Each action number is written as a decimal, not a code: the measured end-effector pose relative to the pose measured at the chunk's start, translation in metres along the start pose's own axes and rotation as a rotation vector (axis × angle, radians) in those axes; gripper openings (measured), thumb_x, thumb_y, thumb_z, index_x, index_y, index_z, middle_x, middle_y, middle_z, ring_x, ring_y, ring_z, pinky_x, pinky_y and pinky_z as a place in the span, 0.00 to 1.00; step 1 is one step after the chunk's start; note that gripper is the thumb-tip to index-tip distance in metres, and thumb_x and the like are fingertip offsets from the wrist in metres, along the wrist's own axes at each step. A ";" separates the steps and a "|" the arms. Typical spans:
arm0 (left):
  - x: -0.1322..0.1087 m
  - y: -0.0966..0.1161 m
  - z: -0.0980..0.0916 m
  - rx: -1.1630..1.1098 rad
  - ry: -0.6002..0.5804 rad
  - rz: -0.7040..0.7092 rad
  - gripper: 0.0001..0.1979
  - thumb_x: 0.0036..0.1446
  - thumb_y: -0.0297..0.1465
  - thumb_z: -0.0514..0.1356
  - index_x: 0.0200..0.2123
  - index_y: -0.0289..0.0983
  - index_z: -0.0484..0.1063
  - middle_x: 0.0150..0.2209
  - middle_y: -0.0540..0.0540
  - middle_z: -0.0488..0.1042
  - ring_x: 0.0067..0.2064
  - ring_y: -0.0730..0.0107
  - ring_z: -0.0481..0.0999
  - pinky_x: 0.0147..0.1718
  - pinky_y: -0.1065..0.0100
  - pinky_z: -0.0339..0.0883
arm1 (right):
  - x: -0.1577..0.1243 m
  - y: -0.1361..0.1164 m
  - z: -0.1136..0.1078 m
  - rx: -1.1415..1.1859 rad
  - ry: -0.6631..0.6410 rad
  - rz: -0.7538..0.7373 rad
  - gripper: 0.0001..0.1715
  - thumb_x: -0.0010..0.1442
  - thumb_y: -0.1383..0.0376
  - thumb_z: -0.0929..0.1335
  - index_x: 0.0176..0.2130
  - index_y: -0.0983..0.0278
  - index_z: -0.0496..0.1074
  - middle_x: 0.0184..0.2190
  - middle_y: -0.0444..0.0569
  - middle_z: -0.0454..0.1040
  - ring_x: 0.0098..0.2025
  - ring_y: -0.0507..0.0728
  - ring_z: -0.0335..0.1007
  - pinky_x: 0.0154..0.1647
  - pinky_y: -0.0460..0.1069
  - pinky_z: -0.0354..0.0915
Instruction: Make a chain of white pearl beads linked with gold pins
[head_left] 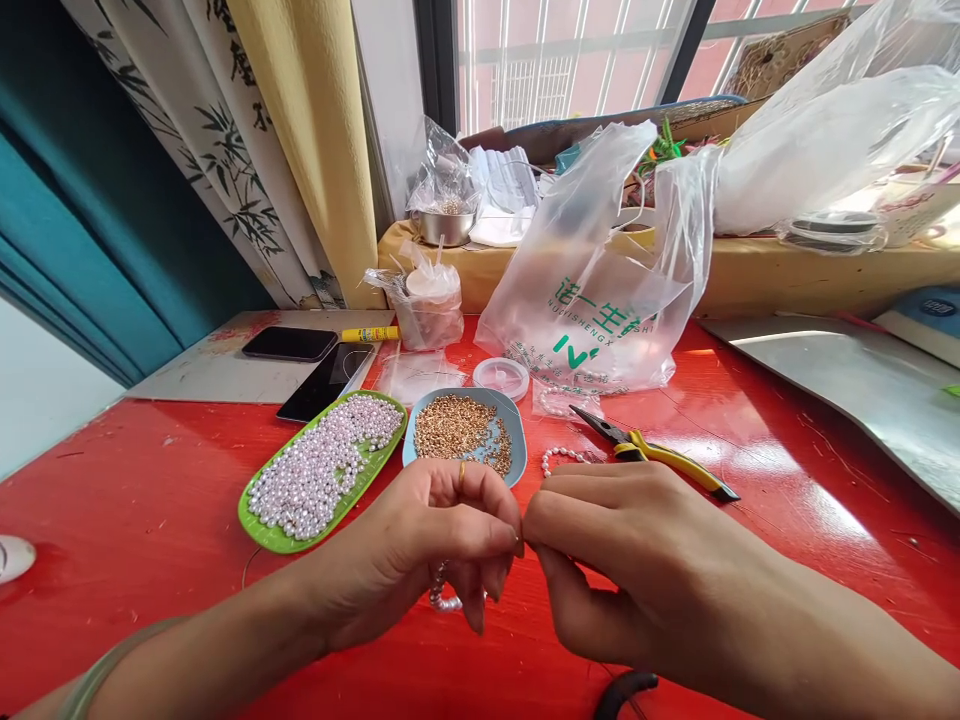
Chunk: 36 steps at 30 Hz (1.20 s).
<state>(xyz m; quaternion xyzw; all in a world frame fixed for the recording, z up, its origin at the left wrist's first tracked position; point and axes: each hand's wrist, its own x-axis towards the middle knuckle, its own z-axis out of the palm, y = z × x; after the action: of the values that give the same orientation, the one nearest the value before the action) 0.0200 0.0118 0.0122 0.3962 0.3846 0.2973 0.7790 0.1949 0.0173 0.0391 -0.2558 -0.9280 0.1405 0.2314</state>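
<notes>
My left hand [450, 540] is closed in a pinch, thumb against index finger, with a gold ring on one finger. From under its fingers hangs a curved string of pearl beads [444, 598]. My right hand [637, 560] is closed too, its fingertips meeting those of my left hand; whatever it pinches is too small to make out. Behind the hands stand a green tray [279, 540] of pale pearl beads [322, 465] and a blue-grey dish [517, 445] of gold beads [457, 425]. Part of another pearl strand [559, 455] shows behind my right hand.
Yellow-and-black pliers [660, 455] lie beyond my right hand on the red table [135, 490]. A dark curved handle [626, 692] shows at the front edge. Two phones [291, 343], a glue stick [370, 334], a round lid [501, 379] and a plastic bag [592, 300] are farther back.
</notes>
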 end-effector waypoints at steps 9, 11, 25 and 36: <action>0.001 -0.001 -0.002 0.079 0.012 -0.004 0.02 0.44 0.24 0.59 0.23 0.34 0.70 0.15 0.54 0.70 0.16 0.81 0.65 0.15 0.79 0.57 | -0.004 -0.002 0.000 -0.085 -0.024 0.025 0.13 0.39 0.79 0.58 0.22 0.63 0.62 0.17 0.37 0.61 0.18 0.47 0.51 0.19 0.46 0.46; 0.001 0.001 -0.002 0.111 0.009 -0.011 0.03 0.45 0.23 0.58 0.23 0.34 0.71 0.16 0.54 0.70 0.17 0.81 0.66 0.16 0.80 0.57 | -0.005 -0.001 0.002 -0.115 -0.015 0.006 0.13 0.39 0.78 0.58 0.23 0.63 0.63 0.17 0.37 0.61 0.18 0.47 0.51 0.19 0.46 0.46; -0.004 0.010 -0.001 0.014 -0.004 -0.060 0.03 0.46 0.27 0.62 0.22 0.34 0.74 0.18 0.51 0.73 0.19 0.80 0.67 0.18 0.79 0.60 | 0.001 -0.003 0.000 -0.206 0.049 -0.033 0.14 0.53 0.78 0.57 0.21 0.63 0.59 0.17 0.39 0.61 0.18 0.47 0.50 0.18 0.44 0.48; -0.008 0.015 -0.001 -0.094 -0.055 -0.032 0.01 0.45 0.24 0.62 0.24 0.33 0.74 0.19 0.49 0.75 0.21 0.79 0.70 0.19 0.80 0.63 | -0.001 -0.001 -0.009 -0.057 0.001 -0.052 0.13 0.57 0.76 0.61 0.24 0.64 0.61 0.20 0.39 0.62 0.21 0.47 0.54 0.21 0.43 0.52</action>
<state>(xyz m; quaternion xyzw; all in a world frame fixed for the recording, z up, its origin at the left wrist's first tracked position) 0.0124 0.0135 0.0270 0.3611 0.3550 0.2915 0.8116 0.1996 0.0172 0.0467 -0.2382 -0.9378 0.1078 0.2283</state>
